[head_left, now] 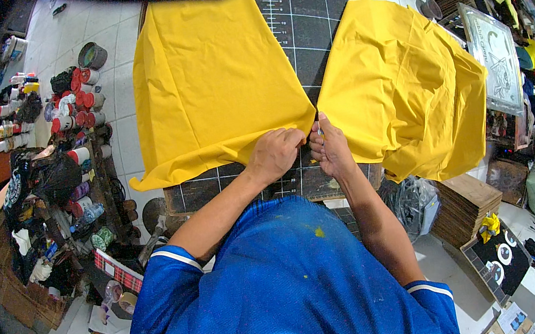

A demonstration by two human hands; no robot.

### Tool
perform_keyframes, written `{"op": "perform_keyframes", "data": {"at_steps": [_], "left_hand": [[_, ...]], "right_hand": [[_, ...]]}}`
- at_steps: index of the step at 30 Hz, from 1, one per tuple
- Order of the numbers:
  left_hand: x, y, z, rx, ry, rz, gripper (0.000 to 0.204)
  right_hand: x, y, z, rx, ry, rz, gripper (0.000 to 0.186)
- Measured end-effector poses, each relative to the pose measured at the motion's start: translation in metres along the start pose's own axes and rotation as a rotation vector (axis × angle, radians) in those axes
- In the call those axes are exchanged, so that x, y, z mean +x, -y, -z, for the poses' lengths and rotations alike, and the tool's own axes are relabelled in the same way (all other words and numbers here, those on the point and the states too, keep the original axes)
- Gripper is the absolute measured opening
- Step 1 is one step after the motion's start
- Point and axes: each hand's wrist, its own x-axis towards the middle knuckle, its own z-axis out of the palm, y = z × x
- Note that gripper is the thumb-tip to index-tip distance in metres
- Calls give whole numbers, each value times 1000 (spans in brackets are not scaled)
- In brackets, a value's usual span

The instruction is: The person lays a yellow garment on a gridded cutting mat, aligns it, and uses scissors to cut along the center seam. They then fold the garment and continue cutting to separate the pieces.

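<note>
Two spreads of yellow cloth lie on a black gridded cutting mat (306,31). The left cloth (214,79) is fairly flat, with a rumpled near edge. The right cloth (398,73) is bunched in folds and hangs over the mat's right side. My left hand (277,154) is closed on the near right corner of the left cloth, fingers pinched. Beside it, my right hand (331,149) is closed around a small, slim, pale tool, its kind mostly hidden by the fingers. That hand rests at the near left corner of the right cloth, where the two cloths meet.
Red-and-white tubs (88,100) and cluttered shelving stand to the left. At the right are a framed panel (493,60), stacked brown cardboard (467,204) and a clear plastic bag (413,204). A black board with white rings (510,263) lies lower right.
</note>
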Motion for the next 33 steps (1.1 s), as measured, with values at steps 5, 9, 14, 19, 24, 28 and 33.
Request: {"op": "perform_keyframes", "data": {"at_steps": [5,9,14,19,24,28,33], "left_hand": [[-1,0,-1,19,19,7,19],[-1,-1,1,-13,18,8,18],[-2,-3,9,-25,17,36,16],[-4,-14,9,-73,60,45,18],[-13,-22,15,-60,113,34,18],[-27,-30,30,28,41,171,21],[-77,-49,41,31,-193,464,22]], "right_hand": [[-3,1,4,8,50,9,36],[-17,2,22,18,49,34,36],[-33,-2,64,-989,-330,709,37],[-38,-15,96,-1465,-483,650,36],[-12,-11,121,-1596,-476,717,22],[-1,47,187,-1517,-503,814,23],[-81,177,371,-802,-790,1077,17]]}}
